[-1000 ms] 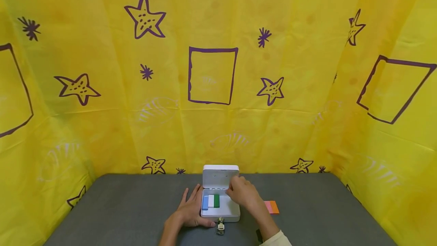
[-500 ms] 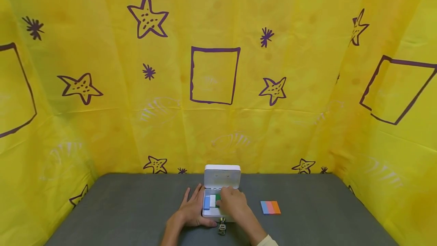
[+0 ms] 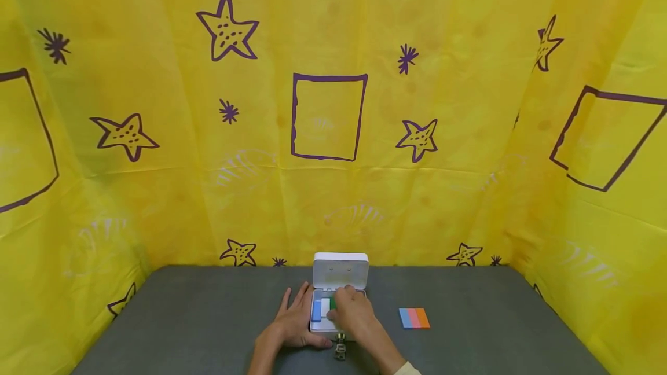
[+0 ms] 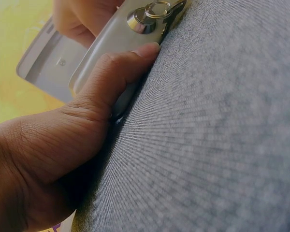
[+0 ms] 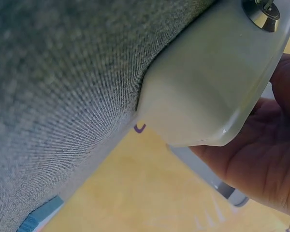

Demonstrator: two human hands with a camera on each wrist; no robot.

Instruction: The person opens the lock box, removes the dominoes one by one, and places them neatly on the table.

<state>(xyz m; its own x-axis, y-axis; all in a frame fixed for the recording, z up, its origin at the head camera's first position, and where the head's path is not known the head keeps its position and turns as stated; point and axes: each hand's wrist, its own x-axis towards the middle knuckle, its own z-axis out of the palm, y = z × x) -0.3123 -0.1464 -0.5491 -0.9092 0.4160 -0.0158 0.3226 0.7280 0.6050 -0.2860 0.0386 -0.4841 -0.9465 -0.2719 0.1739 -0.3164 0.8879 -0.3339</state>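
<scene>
A small white cash box [image 3: 320,326] stands with its lid [image 3: 341,265] raised and a key with a ring [image 3: 340,347] at its front lock. My left hand [image 3: 294,324] lies along the box's left side, fingers stretched and spread; its thumb [image 4: 117,72] presses across the front face beside the lock. Inside, a blue block [image 3: 316,311], a white block [image 3: 325,307] and a green block [image 3: 333,303] lie side by side. My right hand [image 3: 351,308] reaches into the box with bent fingers, partly covering the green block. I cannot tell whether those fingers pinch something.
Right of the box, a light blue block [image 3: 405,318], a pink block [image 3: 413,318] and an orange block [image 3: 422,318] lie in a row on the grey table [image 3: 479,328]. A yellow patterned curtain [image 3: 333,201] surrounds the table's back and sides.
My right hand has shifted left and down from the box's right back part to over the green block. Its forearm no longer hides the light blue block. The left hand keeps its place.
</scene>
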